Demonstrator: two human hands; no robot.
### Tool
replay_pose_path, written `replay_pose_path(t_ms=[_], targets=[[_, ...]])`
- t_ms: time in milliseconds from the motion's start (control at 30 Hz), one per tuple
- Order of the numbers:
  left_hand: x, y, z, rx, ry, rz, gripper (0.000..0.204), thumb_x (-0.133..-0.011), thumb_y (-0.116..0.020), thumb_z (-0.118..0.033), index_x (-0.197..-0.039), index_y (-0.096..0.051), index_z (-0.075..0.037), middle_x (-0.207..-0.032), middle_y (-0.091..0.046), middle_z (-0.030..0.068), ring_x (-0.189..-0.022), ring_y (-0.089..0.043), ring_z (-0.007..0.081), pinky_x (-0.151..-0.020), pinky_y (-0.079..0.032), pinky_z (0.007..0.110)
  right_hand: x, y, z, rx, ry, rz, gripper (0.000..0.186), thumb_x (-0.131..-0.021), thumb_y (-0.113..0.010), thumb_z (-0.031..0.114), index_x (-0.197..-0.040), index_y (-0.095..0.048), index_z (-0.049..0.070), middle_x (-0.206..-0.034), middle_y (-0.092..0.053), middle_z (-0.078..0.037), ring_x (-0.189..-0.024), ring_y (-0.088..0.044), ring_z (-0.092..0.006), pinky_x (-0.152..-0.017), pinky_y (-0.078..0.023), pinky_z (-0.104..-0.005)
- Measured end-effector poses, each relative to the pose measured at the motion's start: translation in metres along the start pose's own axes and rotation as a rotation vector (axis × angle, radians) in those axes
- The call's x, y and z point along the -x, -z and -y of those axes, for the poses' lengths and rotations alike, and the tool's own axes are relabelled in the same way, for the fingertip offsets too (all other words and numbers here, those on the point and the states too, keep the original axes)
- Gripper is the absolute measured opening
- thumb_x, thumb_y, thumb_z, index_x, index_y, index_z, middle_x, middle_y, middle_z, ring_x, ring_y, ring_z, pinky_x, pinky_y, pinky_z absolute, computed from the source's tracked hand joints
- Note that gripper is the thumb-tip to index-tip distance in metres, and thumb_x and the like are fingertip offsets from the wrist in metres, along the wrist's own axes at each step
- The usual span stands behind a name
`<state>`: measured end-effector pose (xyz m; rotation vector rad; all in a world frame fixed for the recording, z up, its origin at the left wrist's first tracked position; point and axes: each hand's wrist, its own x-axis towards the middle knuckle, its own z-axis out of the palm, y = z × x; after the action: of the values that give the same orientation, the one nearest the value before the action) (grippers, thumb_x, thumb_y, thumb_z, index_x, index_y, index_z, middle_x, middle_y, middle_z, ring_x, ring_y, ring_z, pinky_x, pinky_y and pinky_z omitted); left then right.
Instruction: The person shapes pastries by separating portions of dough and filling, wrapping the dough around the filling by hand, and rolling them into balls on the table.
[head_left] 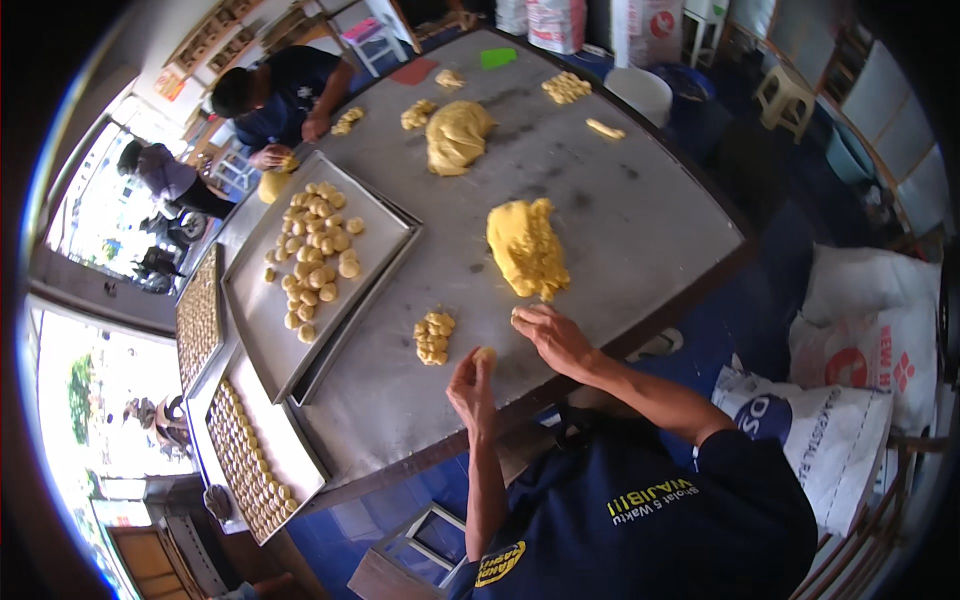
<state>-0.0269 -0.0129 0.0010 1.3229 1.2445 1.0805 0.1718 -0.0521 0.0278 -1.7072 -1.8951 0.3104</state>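
Left hand [468, 395]: pinched a small dough piece [484, 356] at its fingertips, by the near edge of the tabletop [640, 220].
Right hand [553, 338]: was partly curled, fingertips just beside the yellow dough mass; whether they gripped a scrap could not be told.
Yellow dough mass [525, 245]: lay just beyond the right hand.
Dough-ball cluster [434, 338]: sat near the left hand, on its left, between that hand and the stacked baking trays.
Stacked baking trays [385, 230]: stood farther left, the top one bearing loose dough balls [318, 240], and came between the hands and the farther dough rows [198, 320].
Rowed tray [285, 440]: lay well left of the left hand.
Co-worker [285, 95]: leaned in beyond the trays, touching dough.
Dough mound [458, 137]: rested well beyond both hands, with a dough strip [605, 129] to its right.
White sacks [800, 440]: stood right of the right arm.
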Motion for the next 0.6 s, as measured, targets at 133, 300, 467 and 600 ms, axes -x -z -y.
replay_pose_path(t_ms=[133,300,467,600], targets=[[0.001,0.018,0.014,-0.155,0.068,-0.049,0.035,-0.098,-0.073,-0.026,-0.116,-0.075,0.004,-0.099,-0.079,0.0122,-0.089,-0.070,0.0135,-0.085,-0.055,0.030,0.004,-0.024,0.021,0.794,0.396,0.166,0.050,-0.093,-0.055,0.024,-0.134,-0.064,-0.002,-0.142,-0.058,-0.016,-0.138,-0.045,-0.0314,-0.122,-0.029,-0.0473],[0.000,0.016,0.010,-0.070,0.102,-0.073,0.034,-0.102,-0.067,-0.027,-0.118,-0.074,0.002,-0.095,-0.078,0.0122,-0.088,-0.070,0.0135,-0.083,-0.055,0.030,0.011,-0.011,0.015,-0.158,0.020,0.016,0.044,-0.087,-0.062,-0.001,-0.130,-0.061,-0.004,-0.135,-0.061,-0.020,-0.127,-0.055,-0.0386,-0.107,-0.047,-0.0435],[0.010,-0.030,-0.019,-0.071,-0.070,0.131,0.033,-0.109,-0.054,-0.024,-0.118,-0.070,0.003,-0.103,-0.078,0.0161,-0.095,-0.075,0.0231,-0.084,-0.057,0.033,0.004,-0.027,0.028,-0.234,-0.008,-0.251,0.038,-0.091,-0.064,-0.001,-0.128,-0.060,-0.007,-0.118,-0.068,-0.025,-0.108,-0.063,-0.0436,-0.096,-0.052,-0.0459],[-0.012,-0.012,-0.023,0.192,0.094,0.096,0.029,-0.103,-0.064,-0.024,-0.111,-0.070,0.004,-0.099,-0.077,0.0217,-0.090,-0.077,0.0310,-0.079,-0.059,0.039,-0.007,0.004,0.037,-0.368,-0.066,-0.163,0.025,-0.088,-0.067,0.000,-0.111,-0.077,0.003,-0.112,-0.075,-0.014,-0.106,-0.066,-0.0367,-0.092,-0.053,-0.0420]])
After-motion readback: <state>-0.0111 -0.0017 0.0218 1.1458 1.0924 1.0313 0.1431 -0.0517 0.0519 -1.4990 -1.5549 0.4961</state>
